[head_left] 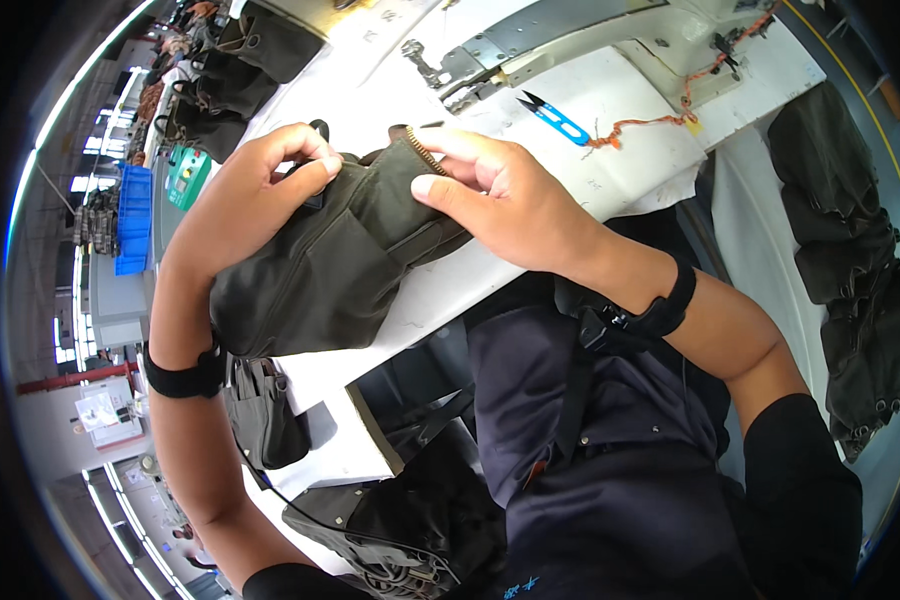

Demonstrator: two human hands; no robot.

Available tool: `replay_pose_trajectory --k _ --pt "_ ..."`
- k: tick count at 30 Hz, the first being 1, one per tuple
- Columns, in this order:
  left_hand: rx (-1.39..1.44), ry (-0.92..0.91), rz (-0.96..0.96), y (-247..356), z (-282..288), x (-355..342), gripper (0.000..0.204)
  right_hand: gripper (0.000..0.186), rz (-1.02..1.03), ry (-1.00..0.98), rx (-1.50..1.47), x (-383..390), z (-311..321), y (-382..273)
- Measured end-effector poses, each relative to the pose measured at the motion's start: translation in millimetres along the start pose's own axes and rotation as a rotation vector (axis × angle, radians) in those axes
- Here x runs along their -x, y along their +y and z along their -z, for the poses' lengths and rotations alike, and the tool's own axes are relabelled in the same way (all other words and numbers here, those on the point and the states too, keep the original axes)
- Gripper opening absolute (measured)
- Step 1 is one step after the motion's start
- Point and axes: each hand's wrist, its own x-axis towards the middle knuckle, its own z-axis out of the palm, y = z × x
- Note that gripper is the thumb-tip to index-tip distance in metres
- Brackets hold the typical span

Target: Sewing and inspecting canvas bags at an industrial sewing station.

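Observation:
A dark olive fabric bag (pixel 310 275) with a brass zipper (pixel 420 148) along its upper edge lies at the front of a white worktable (pixel 425 290). My left hand (pixel 255 190) is closed on the bag's top left, thumb and fingers pinched at the fabric near a dark piece. My right hand (pixel 500 200) grips the bag beside the zipper, thumb on the front and fingers behind that edge. Beyond my right hand, blue thread snips (pixel 560 122) lie next to tangled orange cord (pixel 620 130).
Sewing machine (pixel 610 30) at the back; stacked dark bags (pixel 280 40) upper left and more (pixel 840 230) at right; green device (pixel 182 178), blue bin (pixel 130 220) at left; small bag (pixel 265 410) and dark pile (pixel 390 530) below; distant person (pixel 185 540) lower left.

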Motion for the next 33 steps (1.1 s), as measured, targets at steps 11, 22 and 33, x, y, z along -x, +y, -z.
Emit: replay_pose_trajectory --k 11,22,33 --pt "-0.032 -0.306 -0.048 -29.0 15.4 -39.4 0.033 0.048 -0.088 -0.037 0.189 -23.6 14.6 5.5" --pt "-0.232 -0.423 0.209 -23.8 -17.7 -68.3 0.041 0.046 -0.191 -0.095 0.114 -26.3 13.9 6.0" --pt "0.018 -0.092 0.143 -29.9 -10.1 -102.9 0.033 0.022 -0.148 0.083 0.279 -20.4 26.1 -4.3"
